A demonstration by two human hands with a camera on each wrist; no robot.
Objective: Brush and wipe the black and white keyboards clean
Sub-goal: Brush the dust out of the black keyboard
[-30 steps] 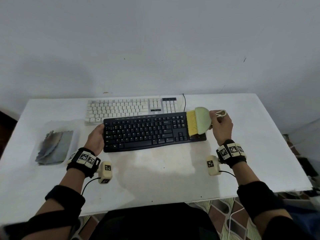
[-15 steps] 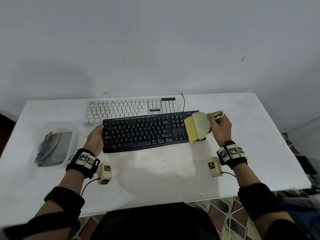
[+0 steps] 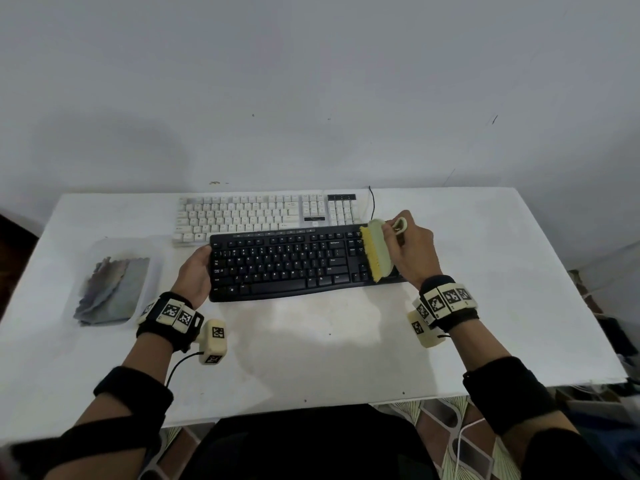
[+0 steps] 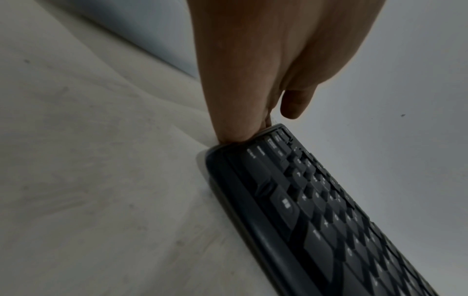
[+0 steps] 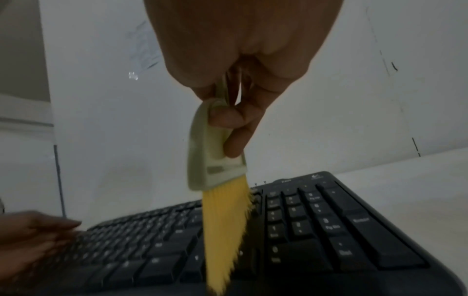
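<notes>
The black keyboard [image 3: 287,265] lies across the middle of the white table [image 3: 311,358], with the white keyboard [image 3: 242,216] just behind it. My right hand [image 3: 412,251] grips a pale green brush [image 3: 377,251] by its handle. Its yellow bristles [image 5: 225,230] point down onto the keys by the number pad at the black keyboard's [image 5: 329,230] right end. My left hand [image 3: 194,271] rests against that keyboard's left end, thumb [image 4: 233,130] on the near corner of the black keyboard [image 4: 316,210], fingers fairly straight.
A clear plastic tray [image 3: 152,244] holding a folded grey cloth [image 3: 114,289] sits at the table's left. A black cable [image 3: 372,202] runs from the keyboards to the wall behind. Bare tabletop lies in front of the black keyboard and to its right.
The brush has moved a little left, from the black keyboard's right edge onto its right-hand keys, and turned more edge-on. My left hand has stayed at the left end.
</notes>
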